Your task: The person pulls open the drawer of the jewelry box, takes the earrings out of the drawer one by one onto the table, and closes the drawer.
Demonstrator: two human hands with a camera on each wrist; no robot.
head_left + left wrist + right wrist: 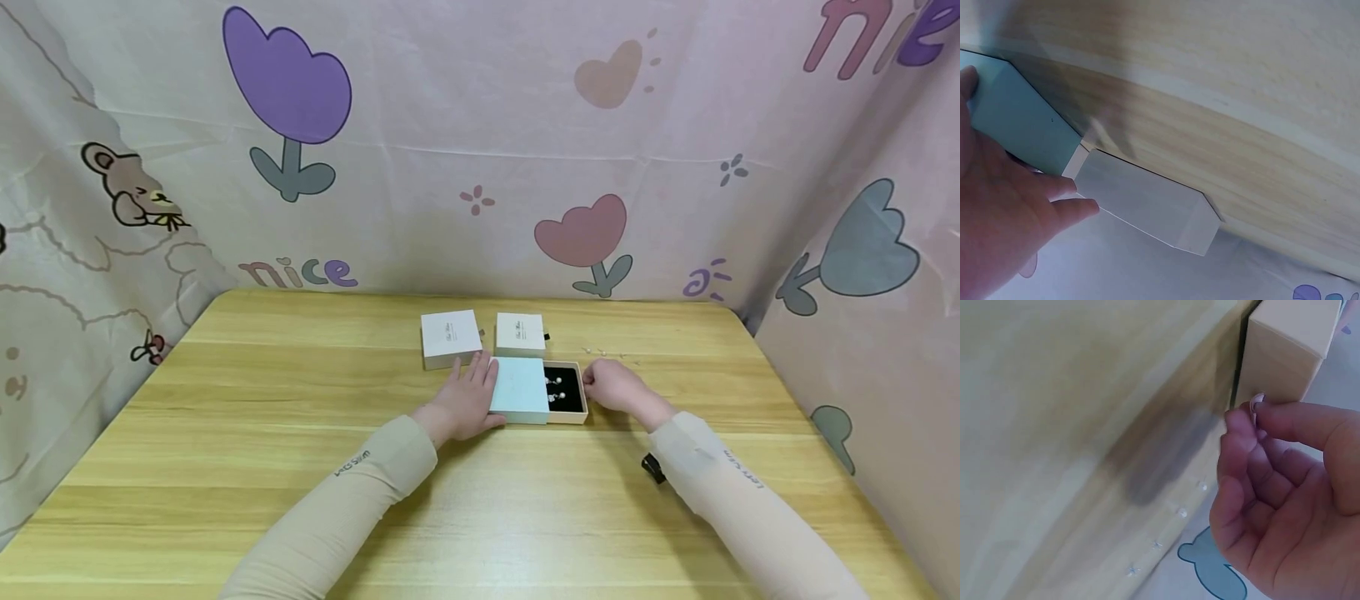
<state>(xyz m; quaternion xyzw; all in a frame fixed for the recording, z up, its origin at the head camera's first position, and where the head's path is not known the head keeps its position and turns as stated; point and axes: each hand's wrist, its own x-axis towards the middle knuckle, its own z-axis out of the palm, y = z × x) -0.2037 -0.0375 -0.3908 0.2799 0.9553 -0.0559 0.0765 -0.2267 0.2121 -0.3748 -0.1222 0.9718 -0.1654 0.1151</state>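
A light blue jewelry box sleeve (519, 390) lies flat on the table, its drawer (586, 400) slid partway out to the right. Pearl earrings (557, 397) sit on the drawer's black lining. My left hand (467, 400) holds the sleeve's left end, thumb along the near side and fingers toward the far side. At the drawer's right end is my right hand (615, 385). Its thumb and forefinger pinch a small pale loop (1258, 399), seemingly a ribbon pull tab, against the drawer's end wall. The other right fingers are curled in.
Behind the blue box stand two white boxes, one at left (450, 335) and one at right (520, 333), with dark tabs. Several small earrings (1182, 512) lie on the table behind my right hand. A black object (653, 468) lies by the right sleeve. A printed curtain (450, 150) surrounds the table.
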